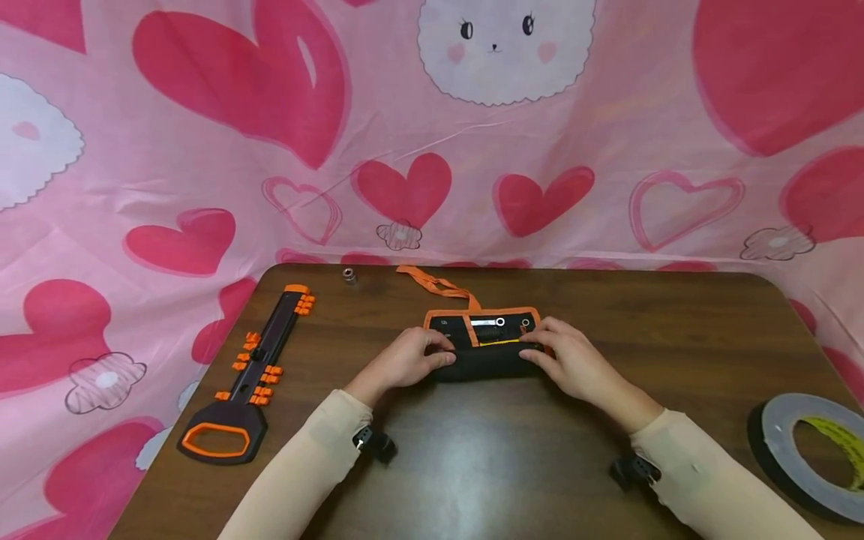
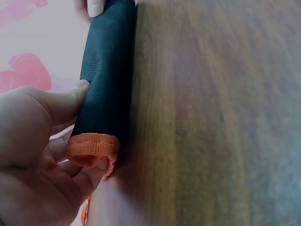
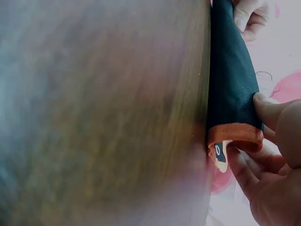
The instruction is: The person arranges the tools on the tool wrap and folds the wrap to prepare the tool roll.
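A black fabric tool roll (image 1: 487,365) with orange edging lies partly rolled at the middle of the table. My left hand (image 1: 407,358) grips its left end, thumb on the near fold and fingers curled under the orange-edged end. At the other end my right hand (image 1: 572,361) pinches the fold the same way, thumb on top. Beyond the fold, the flat part shows pockets with a silver wrench (image 1: 500,322) and a yellow strip. An orange tie strap (image 1: 435,283) trails from its far edge. In the right wrist view, a pale tab (image 3: 220,155) pokes from the rolled end.
Left of the roll lies a long black holder (image 1: 259,364) with orange clips and an orange-rimmed handle. A small metal socket (image 1: 349,275) stands near the back edge. A large tape roll (image 1: 776,442) sits at the right edge. Pink heart-print cloth (image 1: 472,142) hangs behind the table.
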`<state>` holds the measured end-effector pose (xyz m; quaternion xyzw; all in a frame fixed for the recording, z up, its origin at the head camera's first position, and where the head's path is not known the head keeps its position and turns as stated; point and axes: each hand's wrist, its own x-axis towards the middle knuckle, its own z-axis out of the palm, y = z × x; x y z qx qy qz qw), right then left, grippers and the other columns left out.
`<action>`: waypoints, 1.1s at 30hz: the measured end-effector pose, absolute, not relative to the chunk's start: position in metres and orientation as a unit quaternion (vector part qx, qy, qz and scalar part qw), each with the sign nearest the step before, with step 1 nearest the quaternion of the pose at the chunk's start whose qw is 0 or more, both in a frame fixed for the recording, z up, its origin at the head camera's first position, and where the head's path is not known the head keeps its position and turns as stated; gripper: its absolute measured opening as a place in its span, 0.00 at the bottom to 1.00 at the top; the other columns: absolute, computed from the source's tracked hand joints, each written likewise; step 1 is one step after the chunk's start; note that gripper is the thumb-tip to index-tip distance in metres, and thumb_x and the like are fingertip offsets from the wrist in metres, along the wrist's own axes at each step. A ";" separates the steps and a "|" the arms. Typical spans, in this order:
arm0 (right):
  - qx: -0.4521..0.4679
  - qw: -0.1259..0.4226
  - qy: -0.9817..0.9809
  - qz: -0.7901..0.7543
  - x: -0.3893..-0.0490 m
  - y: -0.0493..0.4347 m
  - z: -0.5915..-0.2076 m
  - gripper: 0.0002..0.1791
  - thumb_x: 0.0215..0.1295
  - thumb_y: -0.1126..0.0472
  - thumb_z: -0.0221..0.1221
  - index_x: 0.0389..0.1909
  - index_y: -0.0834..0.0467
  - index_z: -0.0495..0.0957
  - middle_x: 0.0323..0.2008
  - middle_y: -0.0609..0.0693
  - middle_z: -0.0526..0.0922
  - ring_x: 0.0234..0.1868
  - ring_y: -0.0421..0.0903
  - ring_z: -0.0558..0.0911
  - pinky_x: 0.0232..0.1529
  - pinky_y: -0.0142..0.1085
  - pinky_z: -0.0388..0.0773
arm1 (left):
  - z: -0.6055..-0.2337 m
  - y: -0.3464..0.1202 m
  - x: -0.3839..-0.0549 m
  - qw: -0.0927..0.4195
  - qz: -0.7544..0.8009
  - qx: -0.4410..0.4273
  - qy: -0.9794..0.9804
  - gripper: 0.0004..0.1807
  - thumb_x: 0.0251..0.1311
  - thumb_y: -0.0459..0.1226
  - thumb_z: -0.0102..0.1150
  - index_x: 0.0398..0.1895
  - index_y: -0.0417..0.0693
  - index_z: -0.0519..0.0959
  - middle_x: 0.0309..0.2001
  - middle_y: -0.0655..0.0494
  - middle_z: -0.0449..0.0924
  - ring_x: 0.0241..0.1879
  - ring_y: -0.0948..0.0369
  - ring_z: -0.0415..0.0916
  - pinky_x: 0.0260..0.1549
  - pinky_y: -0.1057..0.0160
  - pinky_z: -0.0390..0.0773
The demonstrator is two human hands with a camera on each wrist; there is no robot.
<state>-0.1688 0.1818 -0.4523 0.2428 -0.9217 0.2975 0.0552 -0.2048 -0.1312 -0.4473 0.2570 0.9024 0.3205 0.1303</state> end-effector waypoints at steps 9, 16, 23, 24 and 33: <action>0.214 0.030 -0.925 0.314 -0.177 0.184 -0.454 0.13 0.71 0.58 0.71 0.51 0.61 0.90 0.36 0.49 0.85 0.35 0.43 0.76 0.38 0.39 0.75 | -0.449 -0.144 -0.210 0.157 0.320 0.250 0.900 0.21 0.65 0.50 0.76 0.56 0.52 0.84 0.55 0.55 0.87 0.53 0.58 0.80 0.62 0.52 0.81; 0.208 0.000 -0.926 0.315 -0.181 0.186 -0.451 0.13 0.73 0.58 0.70 0.51 0.61 0.90 0.39 0.51 0.87 0.39 0.46 0.80 0.48 0.49 0.82 | -0.444 -0.150 -0.205 0.166 0.314 0.270 0.895 0.27 0.67 0.45 0.76 0.66 0.51 0.82 0.65 0.49 0.83 0.61 0.52 0.79 0.69 0.45 0.78; 0.186 -0.042 -0.922 0.336 -0.186 0.186 -0.450 0.16 0.75 0.56 0.68 0.55 0.61 0.89 0.49 0.58 0.91 0.47 0.53 0.85 0.58 0.59 0.83 | -0.447 -0.149 -0.205 0.164 0.358 0.235 0.889 0.23 0.67 0.43 0.75 0.64 0.52 0.86 0.61 0.50 0.88 0.58 0.53 0.81 0.69 0.44 0.79; 0.184 -0.050 -0.921 0.340 -0.187 0.187 -0.449 0.16 0.75 0.56 0.67 0.56 0.61 0.89 0.50 0.59 0.91 0.48 0.54 0.86 0.59 0.59 0.82 | -0.447 -0.150 -0.206 0.161 0.359 0.236 0.889 0.23 0.67 0.43 0.75 0.64 0.52 0.86 0.61 0.50 0.88 0.58 0.52 0.82 0.69 0.44 0.79; 0.166 -0.123 -0.903 0.377 -0.197 0.189 -0.442 0.17 0.78 0.56 0.65 0.57 0.62 0.88 0.59 0.64 0.88 0.59 0.60 0.84 0.67 0.64 0.78 | -0.447 -0.148 -0.211 0.142 0.343 0.263 0.890 0.18 0.74 0.41 0.68 0.61 0.44 0.87 0.53 0.48 0.89 0.46 0.57 0.85 0.58 0.51 0.85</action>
